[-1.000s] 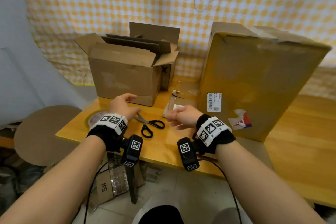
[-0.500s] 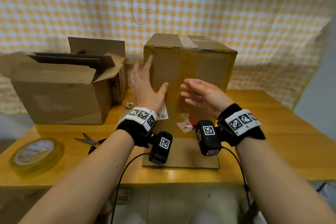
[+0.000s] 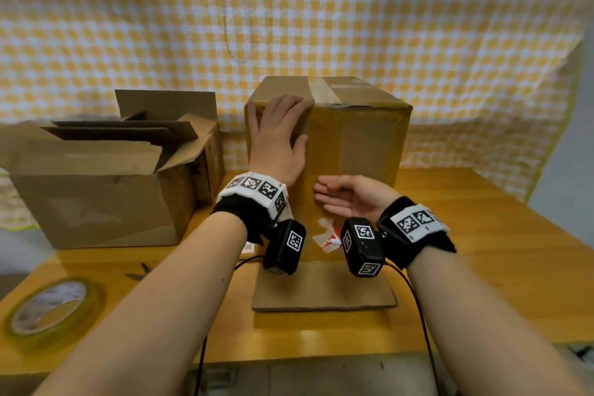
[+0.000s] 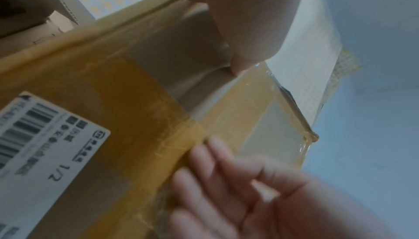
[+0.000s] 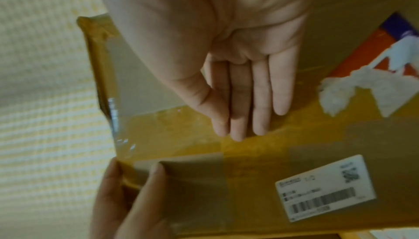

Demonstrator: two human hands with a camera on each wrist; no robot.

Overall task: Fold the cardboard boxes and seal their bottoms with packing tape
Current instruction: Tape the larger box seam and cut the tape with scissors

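1. Head view shows a tall taped cardboard box (image 3: 353, 151) standing upright in the middle of the wooden counter (image 3: 482, 267), with one flap (image 3: 324, 288) lying flat on the counter toward the person.
2. Up at the top front edge of the box is the left hand (image 3: 278, 138), spread flat, with its fingertips hooked a little over the edge beside the tape strip (image 3: 321, 90). It holds nothing.
3. Lower down, the right hand (image 3: 350, 198) has its fingers straight and close together, with the tips on the front of the box. It holds nothing too.
4. Both wrist views show shiny tape over the front of the box and a white barcode label (image 5: 326, 187) stuck on it.
5. An open box (image 3: 106, 183) with loose flaps stands on the left, near the tall box but not touching it. A roll of packing tape (image 3: 51, 309) lies flat at the near left corner of the counter, well apart from both hands.
6. What could go wrong, I think: the tall box may tip back toward the checked cloth (image 3: 321, 10) if the top hand pushes too hard, because only flat hands steady it.
7. If the box gets turned fast, the flat flap could bend or tear.
8. The tape roll sits close to the counter edge, so a bump from an arm could knock it off.
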